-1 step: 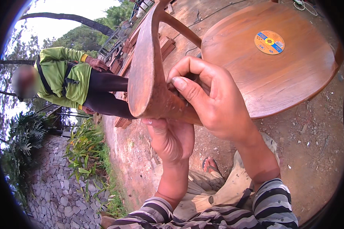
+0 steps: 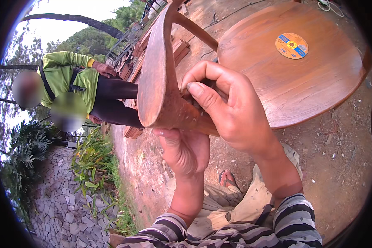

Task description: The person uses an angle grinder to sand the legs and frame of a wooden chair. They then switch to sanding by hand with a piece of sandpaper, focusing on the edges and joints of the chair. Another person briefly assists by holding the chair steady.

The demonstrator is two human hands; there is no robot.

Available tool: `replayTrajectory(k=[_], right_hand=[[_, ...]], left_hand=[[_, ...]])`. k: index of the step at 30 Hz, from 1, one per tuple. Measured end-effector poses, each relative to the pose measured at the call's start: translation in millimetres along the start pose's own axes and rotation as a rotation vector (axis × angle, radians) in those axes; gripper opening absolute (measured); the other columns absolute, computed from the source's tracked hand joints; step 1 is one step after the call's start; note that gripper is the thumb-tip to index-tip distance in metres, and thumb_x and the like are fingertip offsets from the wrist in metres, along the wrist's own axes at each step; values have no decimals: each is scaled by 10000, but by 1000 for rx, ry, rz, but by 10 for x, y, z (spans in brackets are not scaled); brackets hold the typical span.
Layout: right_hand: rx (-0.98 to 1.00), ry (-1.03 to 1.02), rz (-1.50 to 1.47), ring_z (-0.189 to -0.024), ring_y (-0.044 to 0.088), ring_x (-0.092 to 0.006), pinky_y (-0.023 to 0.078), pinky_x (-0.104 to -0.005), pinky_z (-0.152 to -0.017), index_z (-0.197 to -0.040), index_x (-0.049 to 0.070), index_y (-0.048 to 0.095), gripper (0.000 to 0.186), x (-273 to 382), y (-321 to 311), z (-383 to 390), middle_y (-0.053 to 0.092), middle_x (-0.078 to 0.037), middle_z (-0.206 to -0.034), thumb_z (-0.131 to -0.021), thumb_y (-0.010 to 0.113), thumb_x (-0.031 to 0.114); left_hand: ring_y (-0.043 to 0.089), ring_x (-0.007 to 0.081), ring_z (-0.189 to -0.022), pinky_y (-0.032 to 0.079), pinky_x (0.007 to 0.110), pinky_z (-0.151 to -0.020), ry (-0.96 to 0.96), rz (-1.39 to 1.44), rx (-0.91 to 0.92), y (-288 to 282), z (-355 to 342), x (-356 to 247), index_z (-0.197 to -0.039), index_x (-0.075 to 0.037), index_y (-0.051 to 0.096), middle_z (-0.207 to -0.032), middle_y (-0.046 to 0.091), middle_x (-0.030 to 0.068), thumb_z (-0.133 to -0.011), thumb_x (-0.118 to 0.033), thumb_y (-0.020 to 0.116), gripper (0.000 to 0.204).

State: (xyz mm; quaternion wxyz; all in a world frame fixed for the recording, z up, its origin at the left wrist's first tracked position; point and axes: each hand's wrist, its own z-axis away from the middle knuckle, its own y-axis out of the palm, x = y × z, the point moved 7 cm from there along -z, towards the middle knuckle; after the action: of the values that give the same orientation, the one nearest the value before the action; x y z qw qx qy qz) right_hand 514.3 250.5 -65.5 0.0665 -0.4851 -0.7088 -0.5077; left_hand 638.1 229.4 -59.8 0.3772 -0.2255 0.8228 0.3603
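Note:
A brown wooden chair fills the upper middle, its curved backrest (image 2: pixel 153 95) close to me and its round seat (image 2: pixel 252 82) at the right. My left hand (image 2: pixel 186 151) grips the backrest's lower edge from beneath, thumb against the wood and fingertips hidden behind it. Over the inner side of the same curved part, my right hand (image 2: pixel 235 107) is closed, thumb and bent forefinger pinched together against the wood. Something small and dark shows between those fingers, too hidden to name. An orange and blue abrasive disc (image 2: pixel 292 46) lies flat on the seat.
A person in a green top (image 2: pixel 76 76) stands at the left, beyond the backrest. Stacked reddish timber (image 2: pixel 178 51) lies behind the chair. Green plants (image 2: pixel 89 165) border grey stone paving (image 2: pixel 66 198) at lower left. My sandalled foot (image 2: pixel 228 178) is on the dirt ground below.

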Motion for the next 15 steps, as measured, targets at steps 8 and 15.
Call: replayTrajectory(k=[8,15], right_hand=[[-203,-112,266,-763,570,-45,461,-203,-670,-1069,15,626,135,374,-554,-71,653,-25,-893,-997,697,106],[181,24,631,-682,638,-128,492,-271,-634,-834,-16,704,174,295,-409,128,668,-36,-757,-847,835,99]], left_hand=[[466,217,-1083,390,419,-993,-55,108,75,-45,-56,75,-1333,-15,480,-1172,473,98,-919,-605,702,754],[531,214,-964,429,397,-937,-25,74,181,53,-94,117,-1296,19,481,-994,559,86,-949,-639,641,761]])
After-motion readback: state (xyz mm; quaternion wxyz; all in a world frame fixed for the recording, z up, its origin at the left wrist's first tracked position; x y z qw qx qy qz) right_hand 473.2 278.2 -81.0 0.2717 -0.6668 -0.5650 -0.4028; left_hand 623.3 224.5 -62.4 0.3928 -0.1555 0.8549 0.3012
